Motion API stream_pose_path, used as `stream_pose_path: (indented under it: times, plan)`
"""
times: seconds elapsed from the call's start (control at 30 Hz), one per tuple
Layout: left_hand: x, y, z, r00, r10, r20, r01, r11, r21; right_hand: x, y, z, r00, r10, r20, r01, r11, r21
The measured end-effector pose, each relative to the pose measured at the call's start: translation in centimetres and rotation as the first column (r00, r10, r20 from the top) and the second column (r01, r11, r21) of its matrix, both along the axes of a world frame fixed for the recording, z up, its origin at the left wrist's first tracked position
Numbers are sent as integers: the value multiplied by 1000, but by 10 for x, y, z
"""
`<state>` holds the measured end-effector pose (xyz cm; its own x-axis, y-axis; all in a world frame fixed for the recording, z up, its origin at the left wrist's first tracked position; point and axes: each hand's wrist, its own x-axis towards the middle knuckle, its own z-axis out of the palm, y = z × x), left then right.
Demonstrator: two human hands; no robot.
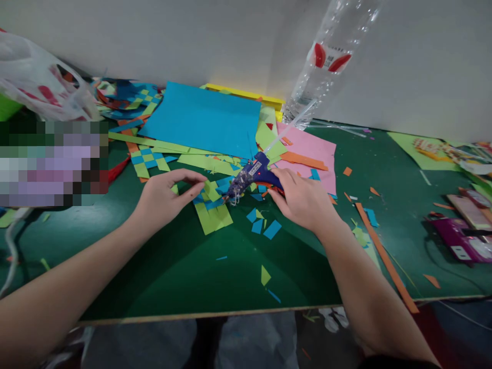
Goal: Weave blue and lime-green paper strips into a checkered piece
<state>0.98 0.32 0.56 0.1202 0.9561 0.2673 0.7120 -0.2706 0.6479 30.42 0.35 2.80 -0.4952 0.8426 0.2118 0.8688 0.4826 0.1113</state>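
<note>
My right hand (pixel 302 197) is wrapped round the handle of a blue hot glue gun (pixel 249 171). A clear glue stick (pixel 290 126) pokes out of its back end, and its nozzle points down and left. Stringy glue residue coats the nozzle. Under the tip lies a woven piece of green and blue paper strips (pixel 212 218). My left hand (pixel 167 193) pinches the left edge of this woven paper between thumb and forefinger. Small blue paper scraps (pixel 272 229) lie just right of it.
A blue paper sheet (pixel 203 118) and a pink sheet (pixel 307 154) lie behind the hands. A tall plastic bottle (pixel 326 61) stands by the wall. A plastic bag (pixel 42 77) sits at left, a purple box-like object (pixel 457 238) at right. An orange strip (pixel 384 253) reaches the green table's front edge.
</note>
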Motion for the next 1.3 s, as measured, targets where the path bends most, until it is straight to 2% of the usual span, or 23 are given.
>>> stream_pose_path:
  times: [0.3, 0.53, 0.83, 1.3]
  plan:
    - [-2, 1, -3, 1000, 0, 2, 0, 1000, 12, -4, -3, -2, 999, -9, 54, 8, 1000, 27]
    - [-2, 2, -4, 1000, -4, 8, 4, 999, 39, -3, -2, -6, 999, 8, 35, -11, 996, 83]
    - [0, -1, 0, 1000, -7, 9, 7, 1000, -25, -3, -3, -5, 1000, 28, 10, -29, 997, 75]
    - [1, -1, 3, 1000, -3, 9, 3, 999, -36, 0, -2, -5, 996, 86, -8, -85, 992, 91]
